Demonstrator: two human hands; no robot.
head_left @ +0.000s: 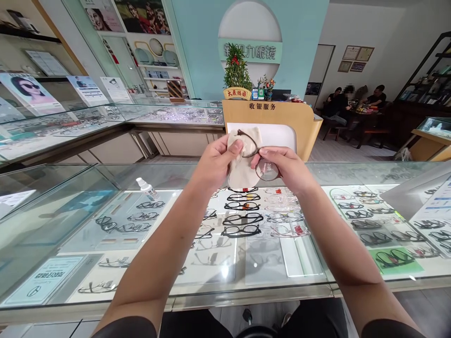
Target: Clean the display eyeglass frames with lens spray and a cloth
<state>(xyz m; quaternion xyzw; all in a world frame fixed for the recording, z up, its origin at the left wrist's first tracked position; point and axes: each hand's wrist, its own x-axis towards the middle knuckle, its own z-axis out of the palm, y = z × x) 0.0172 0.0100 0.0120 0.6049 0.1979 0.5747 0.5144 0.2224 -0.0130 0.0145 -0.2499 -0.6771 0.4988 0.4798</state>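
A pair of dark-rimmed round eyeglasses (268,170) is held up over the glass display counter, between my two hands. My left hand (219,157) pinches a cream cleaning cloth (243,176) around one lens, thumb pressed on the near side. The cloth hangs down below that lens. With thumb and fingers, my right hand (284,162) grips the frame near the bridge and the other lens, which carries faint printed marks. Some fingertips of both hands are hidden behind the cloth and frame.
A white spray bottle (147,189) stands on the glass counter (211,293) at the left. Rows of eyeglasses (242,218) lie inside under the glass. Beyond are a wooden cashier desk (306,115) with a plant (237,70), and several people seated at the far right.
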